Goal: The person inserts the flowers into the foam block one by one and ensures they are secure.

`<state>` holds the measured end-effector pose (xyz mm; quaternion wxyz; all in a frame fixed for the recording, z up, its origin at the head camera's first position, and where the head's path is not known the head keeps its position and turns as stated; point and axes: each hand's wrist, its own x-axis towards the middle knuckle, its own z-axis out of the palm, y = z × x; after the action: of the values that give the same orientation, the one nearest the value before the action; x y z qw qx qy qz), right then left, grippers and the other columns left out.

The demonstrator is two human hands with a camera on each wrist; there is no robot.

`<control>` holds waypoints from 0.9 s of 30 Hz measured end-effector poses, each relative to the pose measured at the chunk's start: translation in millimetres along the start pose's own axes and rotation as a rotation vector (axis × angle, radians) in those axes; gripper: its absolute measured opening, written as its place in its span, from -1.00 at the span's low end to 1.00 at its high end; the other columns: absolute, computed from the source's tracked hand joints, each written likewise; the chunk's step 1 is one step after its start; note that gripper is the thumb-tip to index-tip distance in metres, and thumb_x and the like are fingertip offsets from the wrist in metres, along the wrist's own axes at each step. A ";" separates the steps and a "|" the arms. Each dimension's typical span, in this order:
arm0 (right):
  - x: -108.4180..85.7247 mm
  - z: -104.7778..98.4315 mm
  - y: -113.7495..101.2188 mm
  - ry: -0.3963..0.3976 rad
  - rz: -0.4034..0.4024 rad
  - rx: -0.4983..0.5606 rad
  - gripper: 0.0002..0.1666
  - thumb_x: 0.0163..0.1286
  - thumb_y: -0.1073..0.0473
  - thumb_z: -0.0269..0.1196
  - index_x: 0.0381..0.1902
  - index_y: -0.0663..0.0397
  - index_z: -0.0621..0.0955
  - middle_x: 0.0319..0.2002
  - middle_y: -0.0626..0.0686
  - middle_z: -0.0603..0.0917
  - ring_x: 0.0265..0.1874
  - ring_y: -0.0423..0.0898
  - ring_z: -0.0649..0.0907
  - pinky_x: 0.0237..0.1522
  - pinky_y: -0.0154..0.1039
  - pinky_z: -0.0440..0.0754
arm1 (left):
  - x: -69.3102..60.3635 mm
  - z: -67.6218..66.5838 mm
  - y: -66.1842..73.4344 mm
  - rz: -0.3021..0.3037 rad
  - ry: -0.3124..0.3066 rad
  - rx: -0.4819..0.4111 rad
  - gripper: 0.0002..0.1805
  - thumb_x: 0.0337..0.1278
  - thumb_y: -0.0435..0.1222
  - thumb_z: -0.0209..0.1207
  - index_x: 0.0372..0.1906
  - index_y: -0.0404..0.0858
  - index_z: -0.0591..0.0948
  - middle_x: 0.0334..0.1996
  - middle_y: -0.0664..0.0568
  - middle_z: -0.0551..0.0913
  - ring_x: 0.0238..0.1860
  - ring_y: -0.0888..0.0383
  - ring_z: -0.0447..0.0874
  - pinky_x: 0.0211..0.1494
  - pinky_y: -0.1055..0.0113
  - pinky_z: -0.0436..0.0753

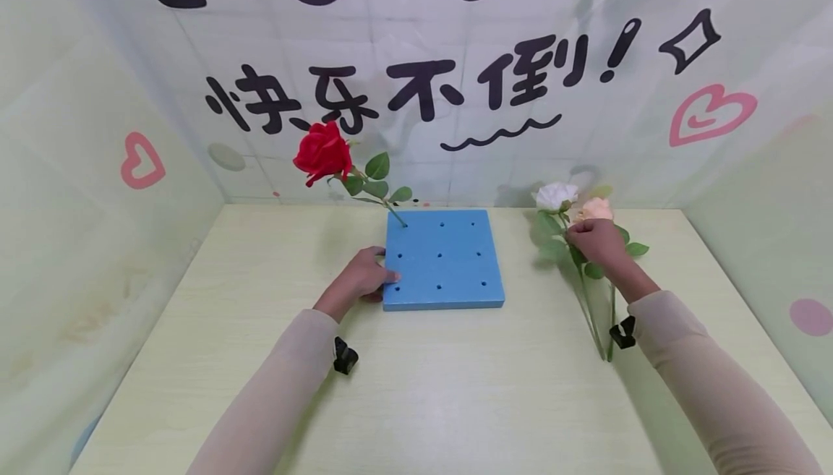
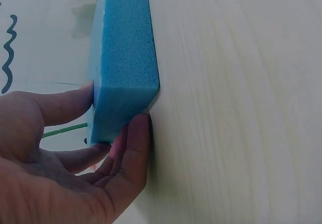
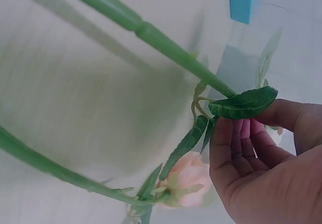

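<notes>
Well to the left of the left fingers, a red heart outline (image 1: pixel 143 160) is shown on the wall. Beyond those fingers, a red rose (image 1: pixel 323 153) is held up by its stem, set in the far-left hole of a blue foam block (image 1: pixel 462 272), and its bloom is tilted to the left. The block's near-left edge is gripped by the left hand (image 1: pixel 364 272), the thumb laid on the top face and the other fingers bent against the side. The block's other holes are spread to the right of the thumb. Well to the right, just beyond the right fingers, a white rose (image 1: pixel 556 197) is seen; its stem (image 3: pixel 166 45) is pinched by the right hand (image 1: pixel 597 240) beside a dark green leaf (image 3: pixel 244 103). The gap between thumb and fingertips is narrow. A pink rose (image 1: pixel 595 209) is seen just past the knuckles, its own stem being extended back under the right wrist.
</notes>
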<state>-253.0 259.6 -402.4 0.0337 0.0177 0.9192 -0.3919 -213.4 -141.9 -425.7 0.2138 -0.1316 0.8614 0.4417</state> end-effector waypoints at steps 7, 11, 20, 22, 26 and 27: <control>-2.8 -7.7 -8.6 0.002 -0.013 0.060 -0.67 0.37 0.22 0.18 -0.07 0.42 0.60 -0.43 -0.10 0.62 -0.60 -0.32 0.55 -0.51 -0.35 0.59 | -1.5 -0.8 0.6 0.005 0.002 0.001 -0.26 0.24 -0.28 0.24 0.47 -0.23 0.21 -0.15 -0.17 0.52 -0.37 0.06 0.58 -0.38 0.30 0.68; -5.2 -12.5 -15.7 -0.010 -0.002 0.041 -0.67 0.41 0.18 0.15 -0.04 0.35 0.60 -0.34 0.03 0.67 -0.56 -0.28 0.58 -0.45 -0.29 0.64 | -1.8 -0.9 1.1 0.002 0.003 0.007 -0.26 0.25 -0.28 0.24 0.47 -0.22 0.21 -0.16 -0.16 0.51 -0.37 0.07 0.58 -0.39 0.30 0.68; -8.9 -19.9 -30.4 -0.039 -0.022 0.050 -0.68 0.44 0.19 0.15 -0.01 0.36 0.58 -0.31 0.12 0.66 -0.49 -0.22 0.59 -0.39 -0.26 0.66 | -2.3 -0.7 2.1 -0.010 0.001 0.018 -0.25 0.25 -0.26 0.24 0.48 -0.22 0.20 -0.14 -0.16 0.50 -0.35 0.06 0.60 -0.35 0.28 0.69; -10.3 -20.7 -33.4 -0.045 -0.021 0.063 -0.68 0.44 0.20 0.15 -0.01 0.38 0.57 -0.30 0.13 0.66 -0.49 -0.22 0.59 -0.39 -0.27 0.66 | -1.9 -0.5 2.1 -0.008 0.000 0.016 -0.25 0.25 -0.26 0.24 0.48 -0.22 0.20 -0.15 -0.16 0.50 -0.36 0.06 0.59 -0.35 0.27 0.69; -11.9 -21.2 -38.6 -0.050 -0.028 0.080 -0.69 0.44 0.23 0.15 -0.01 0.40 0.54 -0.29 0.18 0.66 -0.49 -0.21 0.59 -0.39 -0.28 0.67 | -1.1 -0.2 1.4 -0.005 0.000 0.015 -0.26 0.25 -0.26 0.24 0.48 -0.22 0.20 -0.14 -0.16 0.51 -0.35 0.06 0.59 -0.35 0.28 0.69; -12.1 -21.2 -39.7 -0.050 -0.034 0.082 -0.70 0.44 0.24 0.15 -0.02 0.41 0.54 -0.29 0.18 0.65 -0.49 -0.21 0.59 -0.39 -0.28 0.67 | -0.9 -0.2 1.2 -0.004 0.001 0.014 -0.26 0.25 -0.27 0.24 0.48 -0.22 0.20 -0.14 -0.16 0.51 -0.35 0.06 0.59 -0.36 0.29 0.69</control>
<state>-244.3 247.4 -358.2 0.0491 -0.0060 0.9014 -0.4301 -213.2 -141.4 -424.2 0.2149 -0.1320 0.8644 0.4350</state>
